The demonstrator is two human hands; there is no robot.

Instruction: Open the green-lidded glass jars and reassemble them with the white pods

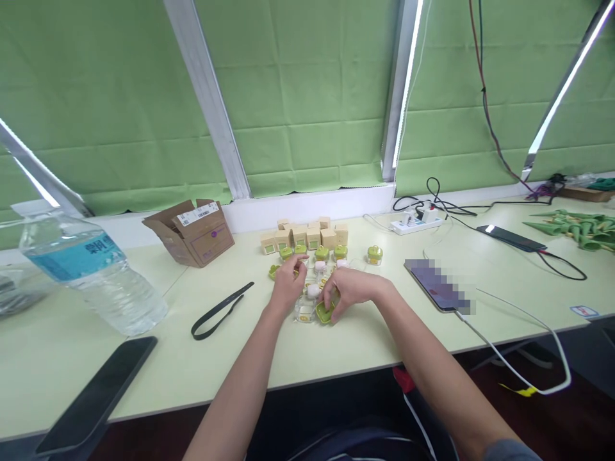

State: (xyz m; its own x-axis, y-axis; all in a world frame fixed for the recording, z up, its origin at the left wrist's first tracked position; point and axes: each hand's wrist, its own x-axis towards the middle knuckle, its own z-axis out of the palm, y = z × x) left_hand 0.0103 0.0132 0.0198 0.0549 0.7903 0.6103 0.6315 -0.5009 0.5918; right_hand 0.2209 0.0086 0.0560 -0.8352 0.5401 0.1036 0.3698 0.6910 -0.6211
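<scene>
While clear plastic jars [375, 261] wear green lids [341, 251] and another jar [304, 312] appears uncapped, the right hand [348, 288] pinches a square green lid [325, 312], the left hand [289, 283] curled, its hold unclear.

Right grip [350, 286] on green lid [325, 313]

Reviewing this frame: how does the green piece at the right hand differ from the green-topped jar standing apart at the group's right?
The green piece is between the fingers of the right hand; the green-topped jar stands untouched.
The green piece is nearer the table's front edge; the green-topped jar is farther back.
The green piece looks green throughout; the green-topped jar is clear below.
Both show green.
</scene>
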